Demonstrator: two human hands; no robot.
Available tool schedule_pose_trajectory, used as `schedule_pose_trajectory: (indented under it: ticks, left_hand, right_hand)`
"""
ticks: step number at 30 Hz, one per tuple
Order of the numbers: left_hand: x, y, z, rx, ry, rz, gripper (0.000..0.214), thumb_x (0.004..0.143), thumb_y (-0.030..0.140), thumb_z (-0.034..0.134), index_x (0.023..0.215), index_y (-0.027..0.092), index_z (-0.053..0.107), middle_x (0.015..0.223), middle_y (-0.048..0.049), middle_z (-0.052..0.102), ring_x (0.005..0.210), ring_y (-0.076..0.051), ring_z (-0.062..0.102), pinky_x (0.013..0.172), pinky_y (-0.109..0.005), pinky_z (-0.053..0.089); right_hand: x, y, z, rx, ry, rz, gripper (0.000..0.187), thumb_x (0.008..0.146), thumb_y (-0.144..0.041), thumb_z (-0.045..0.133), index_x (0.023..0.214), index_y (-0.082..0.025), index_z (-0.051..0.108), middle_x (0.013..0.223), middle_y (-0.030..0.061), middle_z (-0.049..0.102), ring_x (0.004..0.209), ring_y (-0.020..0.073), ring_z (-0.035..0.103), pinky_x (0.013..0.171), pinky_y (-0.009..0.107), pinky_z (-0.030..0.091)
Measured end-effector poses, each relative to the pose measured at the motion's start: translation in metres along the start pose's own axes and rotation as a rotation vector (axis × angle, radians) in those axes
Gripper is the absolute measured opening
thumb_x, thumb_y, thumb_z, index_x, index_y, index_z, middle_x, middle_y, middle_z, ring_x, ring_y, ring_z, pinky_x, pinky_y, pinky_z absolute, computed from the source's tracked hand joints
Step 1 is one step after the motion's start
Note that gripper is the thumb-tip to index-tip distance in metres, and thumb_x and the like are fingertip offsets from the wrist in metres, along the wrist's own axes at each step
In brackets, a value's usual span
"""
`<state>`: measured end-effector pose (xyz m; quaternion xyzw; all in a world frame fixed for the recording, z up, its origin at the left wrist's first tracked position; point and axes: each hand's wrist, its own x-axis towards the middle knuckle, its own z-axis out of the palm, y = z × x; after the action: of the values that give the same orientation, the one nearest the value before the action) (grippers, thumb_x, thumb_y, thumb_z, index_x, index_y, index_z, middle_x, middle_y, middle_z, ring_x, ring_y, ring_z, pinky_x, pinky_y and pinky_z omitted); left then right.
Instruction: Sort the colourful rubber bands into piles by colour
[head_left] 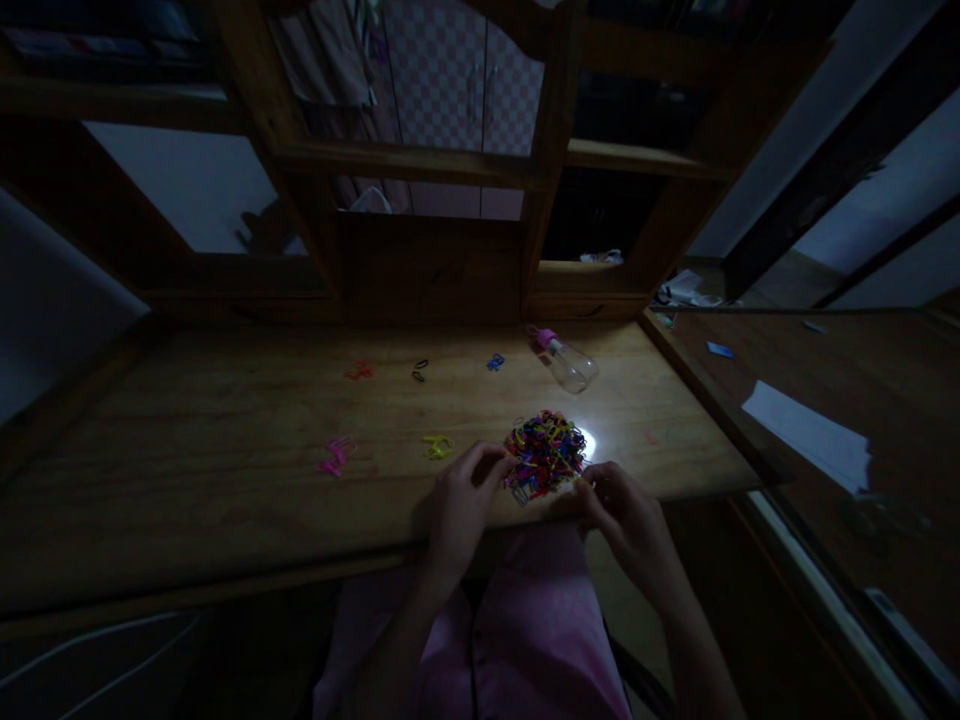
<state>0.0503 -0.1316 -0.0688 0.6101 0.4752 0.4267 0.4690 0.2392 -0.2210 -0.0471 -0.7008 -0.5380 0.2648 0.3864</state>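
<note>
No words, numbers, brands or signs can be read; any print on the blue card [720, 350] at the view's three o'clock is too small.

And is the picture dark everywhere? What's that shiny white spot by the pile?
In the head view, it's dim nearly all over; the white spot there is glare on the desk, beside the colourful pile; the shelf frame looks slanted, probably from a wide lens.

head view | from above | forward and down | near desk [225, 420]
</note>
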Motion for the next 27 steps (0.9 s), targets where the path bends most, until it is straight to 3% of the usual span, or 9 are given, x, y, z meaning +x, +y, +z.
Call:
schedule_pose_trajectory:
  ticks: [6, 13, 15, 17, 21, 24, 27]
  left_hand:
    - [0.004, -0.002, -0.001, -0.279, -0.061, -0.131, 0.023, 0.082, 0.041, 0.063, 0.086, 0.019, 0.064, 0.080, -0.0031, 0.072, 0.074, -0.018, 0.069, 0.067, -0.027, 0.054]
    - [0.006, 0.003, -0.013, -0.444, -0.105, -0.240, 0.027, 0.083, 0.041, 0.063, 0.093, 0.015, 0.063, 0.084, -0.0077, 0.074, 0.074, -0.019, 0.072, 0.060, -0.023, 0.052]
    - [0.003, 0.005, -0.018, -0.497, -0.124, -0.292, 0.030, 0.084, 0.042, 0.062, 0.096, 0.015, 0.063, 0.088, -0.0092, 0.075, 0.077, -0.020, 0.072, 0.065, -0.025, 0.053]
    - [-0.001, 0.008, -0.025, -0.502, -0.113, -0.311, 0.032, 0.084, 0.043, 0.062, 0.097, 0.015, 0.064, 0.091, -0.0103, 0.075, 0.079, -0.020, 0.072, 0.072, -0.028, 0.054]
    - [-0.007, 0.011, -0.048, -0.312, -0.001, -0.258, 0.033, 0.084, 0.045, 0.060, 0.100, 0.016, 0.065, 0.092, -0.0097, 0.074, 0.081, -0.021, 0.071, 0.070, -0.028, 0.053]
    - [-0.004, 0.005, -0.068, -0.006, 0.189, -0.108, 0.027, 0.085, 0.042, 0.060, 0.094, 0.018, 0.067, 0.093, -0.0070, 0.073, 0.086, -0.021, 0.069, 0.076, -0.030, 0.053]
    - [0.005, -0.008, -0.083, 0.335, 0.324, 0.106, 0.021, 0.086, 0.037, 0.059, 0.088, 0.019, 0.070, 0.093, -0.0052, 0.069, 0.090, -0.020, 0.065, 0.084, -0.032, 0.049]
  right_hand:
    - [0.013, -0.005, -0.001, 0.535, -0.024, 0.260, 0.028, 0.081, -0.045, 0.066, 0.089, -0.019, 0.059, 0.074, 0.0000, 0.060, 0.062, 0.0119, 0.056, 0.052, 0.020, 0.040]
    - [0.023, -0.021, -0.001, 0.667, -0.044, 0.343, 0.032, 0.075, -0.047, 0.072, 0.082, -0.018, 0.059, 0.057, -0.0065, 0.044, 0.044, 0.0050, 0.034, 0.042, 0.018, 0.025]
    - [0.027, -0.028, 0.005, 0.620, -0.031, 0.307, 0.033, 0.075, -0.048, 0.071, 0.082, -0.018, 0.059, 0.056, -0.0064, 0.045, 0.044, 0.0054, 0.036, 0.042, 0.019, 0.026]
    - [0.033, -0.037, 0.014, 0.527, -0.016, 0.222, 0.032, 0.076, -0.047, 0.069, 0.082, -0.018, 0.060, 0.062, -0.0033, 0.053, 0.050, 0.0078, 0.045, 0.046, 0.020, 0.033]
    - [0.046, -0.059, 0.043, 0.211, 0.013, -0.012, 0.027, 0.083, -0.042, 0.060, 0.085, -0.016, 0.062, 0.077, 0.0044, 0.063, 0.069, 0.0155, 0.059, 0.061, 0.025, 0.046]
    - [0.054, -0.074, 0.069, -0.064, -0.021, -0.196, 0.024, 0.089, -0.038, 0.054, 0.094, -0.016, 0.062, 0.085, 0.0060, 0.065, 0.076, 0.0168, 0.062, 0.067, 0.028, 0.049]
    - [0.058, -0.086, 0.092, -0.140, -0.093, -0.292, 0.026, 0.092, -0.035, 0.055, 0.107, -0.015, 0.060, 0.101, 0.0062, 0.063, 0.085, 0.0162, 0.062, 0.075, 0.033, 0.052]
